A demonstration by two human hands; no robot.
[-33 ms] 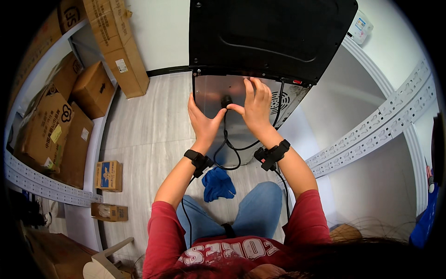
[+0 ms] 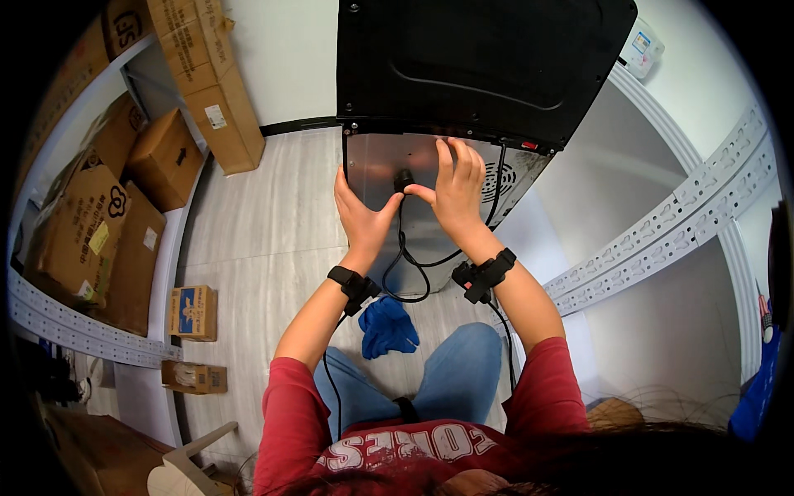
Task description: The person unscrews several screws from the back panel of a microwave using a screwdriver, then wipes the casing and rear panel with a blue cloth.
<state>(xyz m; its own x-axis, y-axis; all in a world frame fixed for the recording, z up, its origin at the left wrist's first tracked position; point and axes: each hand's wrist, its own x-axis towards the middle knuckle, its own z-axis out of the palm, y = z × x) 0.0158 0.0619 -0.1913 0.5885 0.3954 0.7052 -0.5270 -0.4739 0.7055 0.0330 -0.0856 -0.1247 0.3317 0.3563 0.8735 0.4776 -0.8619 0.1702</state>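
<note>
A machine with a bare metal panel (image 2: 376, 157) under a black cover (image 2: 480, 58) stands before me. From the panel sticks a short black cylindrical part (image 2: 403, 179). My left hand (image 2: 362, 217) is to its left, fingers stretched up along the panel's left edge. My right hand (image 2: 455, 186) is to its right, fingers spread and raised toward the cover's lower edge. Both thumb tips meet just below the black part; whether they press on it I cannot tell. A black cable (image 2: 428, 264) hangs in loops below; its upper end is hidden behind the thumbs.
A red switch (image 2: 529, 145) and round vent slots sit at the panel's right. A blue cloth (image 2: 387, 327) lies on the floor by my knees. Shelves with cardboard boxes (image 2: 165, 159) stand left, a tall carton (image 2: 217, 116) behind. White perforated shelving posts (image 2: 662, 217) rise at right.
</note>
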